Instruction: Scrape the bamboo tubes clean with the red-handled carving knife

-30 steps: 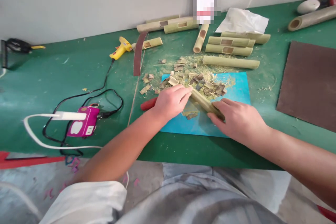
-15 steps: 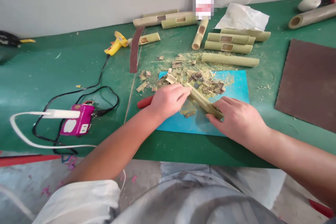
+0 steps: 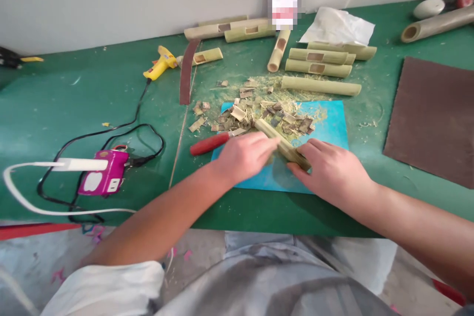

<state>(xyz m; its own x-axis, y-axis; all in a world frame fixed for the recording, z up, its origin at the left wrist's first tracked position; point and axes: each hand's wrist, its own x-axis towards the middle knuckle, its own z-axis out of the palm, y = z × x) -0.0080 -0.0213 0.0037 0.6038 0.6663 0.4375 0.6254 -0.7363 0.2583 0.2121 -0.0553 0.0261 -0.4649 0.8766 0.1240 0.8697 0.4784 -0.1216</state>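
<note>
My right hand (image 3: 331, 168) is wrapped around the lower end of a bamboo tube (image 3: 276, 136), which lies slantwise over a blue sheet (image 3: 333, 123). The fingers of my left hand (image 3: 246, 155) are pressed together against the tube's near side, around its middle. Whether a small thing is pinched in them is hidden. Just left of that hand rests a tool with a red handle (image 3: 210, 143), its metal end partly among the chips. Bamboo chips (image 3: 276, 111) and pale shavings are heaped beyond the tube's upper end.
Several bamboo tubes (image 3: 320, 85) with cut windows lie toward the wall. A yellow glue gun (image 3: 163, 63), a brown strip (image 3: 188, 74) and a magenta power block (image 3: 103, 173) with cords are on the left. A brown sheet (image 3: 431, 118) and white paper (image 3: 335, 27) are on the right.
My left hand has slid down along the bamboo tube, closer to my right hand, uncovering the tube's upper end and more of the red-handled tool. My right hand keeps its grip.
</note>
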